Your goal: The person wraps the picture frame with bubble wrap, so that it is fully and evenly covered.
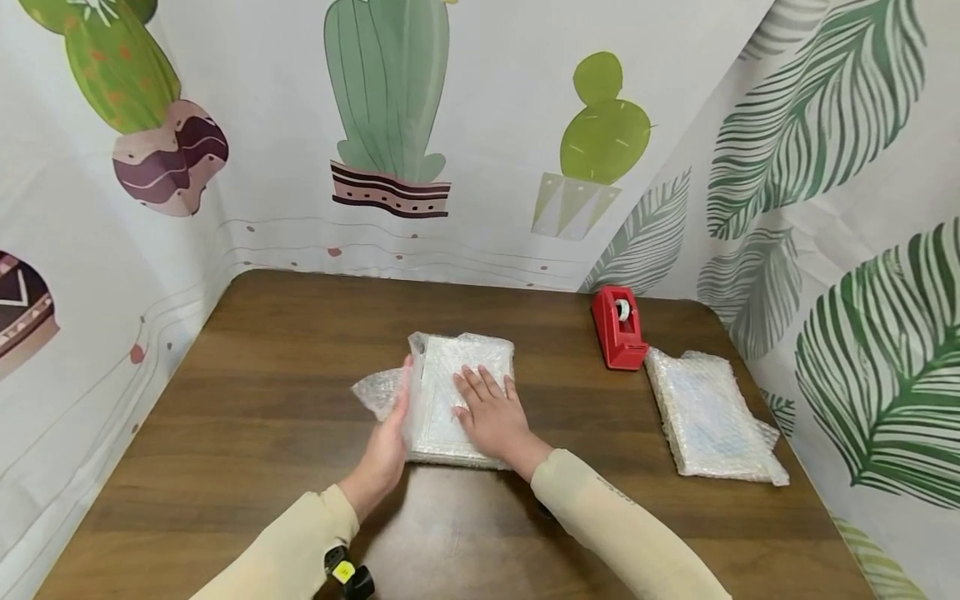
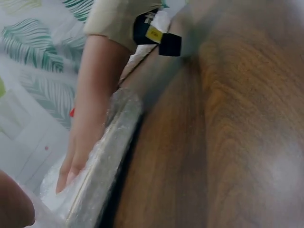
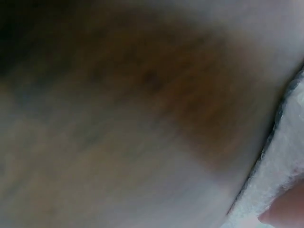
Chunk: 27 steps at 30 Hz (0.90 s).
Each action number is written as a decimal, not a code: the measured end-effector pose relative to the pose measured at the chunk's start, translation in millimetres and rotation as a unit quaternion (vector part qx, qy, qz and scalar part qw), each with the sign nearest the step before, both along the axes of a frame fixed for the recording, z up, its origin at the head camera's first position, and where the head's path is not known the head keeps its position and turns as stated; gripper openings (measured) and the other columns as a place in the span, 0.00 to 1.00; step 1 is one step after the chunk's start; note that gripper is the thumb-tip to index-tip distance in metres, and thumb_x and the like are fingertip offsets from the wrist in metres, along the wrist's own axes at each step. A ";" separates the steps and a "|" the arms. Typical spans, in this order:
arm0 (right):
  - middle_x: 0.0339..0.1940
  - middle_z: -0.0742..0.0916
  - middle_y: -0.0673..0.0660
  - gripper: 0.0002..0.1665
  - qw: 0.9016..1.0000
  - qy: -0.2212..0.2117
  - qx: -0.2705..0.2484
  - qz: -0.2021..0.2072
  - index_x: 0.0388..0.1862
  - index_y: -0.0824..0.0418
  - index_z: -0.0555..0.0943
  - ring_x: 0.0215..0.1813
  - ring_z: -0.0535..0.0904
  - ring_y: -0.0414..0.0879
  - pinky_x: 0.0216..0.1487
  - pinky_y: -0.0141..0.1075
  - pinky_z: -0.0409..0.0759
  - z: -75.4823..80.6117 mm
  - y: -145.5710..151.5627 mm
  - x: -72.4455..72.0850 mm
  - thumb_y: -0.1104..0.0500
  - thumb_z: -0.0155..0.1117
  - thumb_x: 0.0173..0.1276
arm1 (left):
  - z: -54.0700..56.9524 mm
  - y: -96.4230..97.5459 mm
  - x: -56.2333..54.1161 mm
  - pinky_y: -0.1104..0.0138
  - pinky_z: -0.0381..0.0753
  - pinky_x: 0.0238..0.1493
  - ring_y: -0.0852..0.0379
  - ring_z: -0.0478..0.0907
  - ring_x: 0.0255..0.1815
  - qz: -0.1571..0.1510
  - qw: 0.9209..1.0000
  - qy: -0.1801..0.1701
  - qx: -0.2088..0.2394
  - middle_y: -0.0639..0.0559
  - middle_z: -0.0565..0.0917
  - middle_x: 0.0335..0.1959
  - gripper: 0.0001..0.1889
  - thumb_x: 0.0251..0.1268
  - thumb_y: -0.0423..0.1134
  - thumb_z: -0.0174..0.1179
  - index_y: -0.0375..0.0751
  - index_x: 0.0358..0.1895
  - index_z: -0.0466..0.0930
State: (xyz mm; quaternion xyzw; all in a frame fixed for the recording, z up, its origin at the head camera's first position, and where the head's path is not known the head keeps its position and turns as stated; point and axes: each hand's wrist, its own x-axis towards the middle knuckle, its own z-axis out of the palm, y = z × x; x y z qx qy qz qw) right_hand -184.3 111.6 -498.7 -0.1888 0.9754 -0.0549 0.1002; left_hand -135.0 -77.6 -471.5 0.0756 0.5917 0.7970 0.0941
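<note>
A flat rectangular item in bubble wrap (image 1: 442, 421) lies at the middle of the wooden table. It looks white through the wrap. My right hand (image 1: 491, 414) rests on its top with fingers spread. Along the left side, my left hand (image 1: 386, 450) stands on edge with straight fingers against the wrap. A loose flap of bubble wrap (image 1: 377, 390) sticks out to the left, partly behind that hand. In the left wrist view, the package's wrapped edge (image 2: 107, 171) shows beneath the right hand (image 2: 80, 149). The right wrist view is mostly blurred, with wrap (image 3: 280, 161) at its right edge.
A red tape dispenser (image 1: 619, 329) holding a roll of tape stands at the back right of the brown table (image 1: 285, 367). Another bubble-wrapped flat package (image 1: 708, 417) lies near the right edge. Patterned cloth (image 1: 495, 167) hangs behind the table and along both sides.
</note>
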 end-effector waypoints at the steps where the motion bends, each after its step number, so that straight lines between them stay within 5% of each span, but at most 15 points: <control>1: 0.88 0.54 0.49 0.35 1.000 0.001 0.000 0.000 0.86 0.48 0.52 0.89 0.47 0.50 0.86 0.60 0.44 0.4 -0.7 0.3 0.41 0.38 0.85 | 0.0 2.6 1.1 0.47 0.25 0.86 0.48 0.24 0.87 -0.002 1.000 -0.001 -0.006 0.52 0.32 0.87 0.35 0.86 0.56 0.29 0.45 0.84 0.33; 8: 0.88 0.54 0.48 0.36 1.000 0.004 0.015 0.001 0.86 0.48 0.52 0.89 0.46 0.50 0.86 0.60 0.44 -0.7 -5.7 0.8 0.41 0.37 0.85 | -2.9 16.6 11.9 0.44 0.49 0.85 0.36 0.55 0.83 0.027 0.994 -0.064 -0.080 0.34 0.60 0.81 0.31 0.85 0.48 0.37 0.31 0.80 0.54; 9: 0.88 0.54 0.48 0.36 1.000 0.004 0.018 0.000 0.86 0.48 0.52 0.89 0.46 0.50 0.86 0.60 0.44 -1.2 -6.2 1.2 0.41 0.37 0.85 | -4.4 18.5 12.3 0.49 0.53 0.85 0.37 0.55 0.83 0.021 0.994 -0.061 -0.088 0.34 0.61 0.81 0.31 0.85 0.47 0.38 0.31 0.80 0.54; 12: 0.88 0.54 0.48 0.35 1.000 0.005 0.024 -0.001 0.85 0.50 0.55 0.89 0.47 0.50 0.87 0.59 0.45 -1.5 -6.6 2.1 0.41 0.37 0.85 | -8.4 23.3 12.8 0.50 0.53 0.85 0.38 0.55 0.83 0.002 0.992 -0.043 -0.115 0.35 0.61 0.81 0.30 0.85 0.45 0.38 0.32 0.80 0.55; 15: 0.88 0.54 0.47 0.35 0.999 0.010 0.036 -0.003 0.84 0.52 0.57 0.89 0.47 0.49 0.87 0.58 0.45 -1.6 -6.2 1.6 0.42 0.36 0.85 | -9.8 28.1 9.8 0.45 0.42 0.86 0.37 0.44 0.86 -0.024 0.986 -0.009 -0.162 0.37 0.51 0.85 0.29 0.85 0.44 0.37 0.37 0.82 0.51; 18: 0.88 0.55 0.47 0.33 0.999 0.018 0.048 -0.001 0.82 0.54 0.61 0.88 0.48 0.49 0.86 0.58 0.47 -0.8 -5.5 1.3 0.44 0.38 0.85 | -7.7 33.4 7.4 0.35 0.35 0.83 0.32 0.43 0.85 -0.029 0.966 0.009 -0.258 0.34 0.51 0.84 0.30 0.85 0.44 0.37 0.37 0.82 0.50; 21: 0.87 0.55 0.47 0.32 0.998 0.016 0.055 0.003 0.81 0.54 0.63 0.88 0.48 0.49 0.86 0.58 0.49 -0.2 -4.4 0.4 0.46 0.38 0.85 | -4.9 37.2 4.0 0.35 0.33 0.83 0.30 0.42 0.85 -0.042 0.948 0.024 -0.316 0.32 0.53 0.82 0.30 0.85 0.44 0.36 0.32 0.81 0.51; 27: 0.85 0.62 0.48 0.30 1.000 -0.012 -0.027 0.006 0.80 0.54 0.65 0.86 0.56 0.50 0.85 0.55 0.54 5.1 3.7 -10.2 0.49 0.42 0.84 | -1.5 36.4 -1.7 0.34 0.32 0.82 0.25 0.35 0.84 -0.054 0.941 -0.052 -0.329 0.23 0.50 0.80 0.33 0.85 0.52 0.35 0.27 0.77 0.59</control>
